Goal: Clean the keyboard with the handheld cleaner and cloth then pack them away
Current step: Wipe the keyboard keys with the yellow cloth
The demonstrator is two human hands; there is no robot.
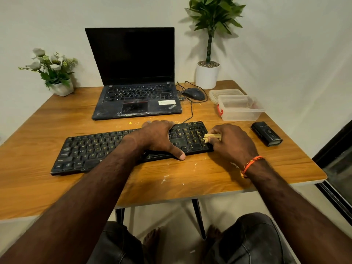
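The left hand [159,137] lies spread across the black keyboard [99,147] on the tabletop [209,174], thumb at its near edge. The right hand [231,143] pinches a folded yellowish cloth [210,137] against the right-end keys. The black handheld cleaner [266,133] lies farther right.

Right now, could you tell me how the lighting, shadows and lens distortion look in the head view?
Head view: warm, even indoor light; the potted plant casts soft shadows on the wall; the laptop screen is dark, without glare; wide-angle distortion bows the table edges; the keyboard and both hands stay sharp.
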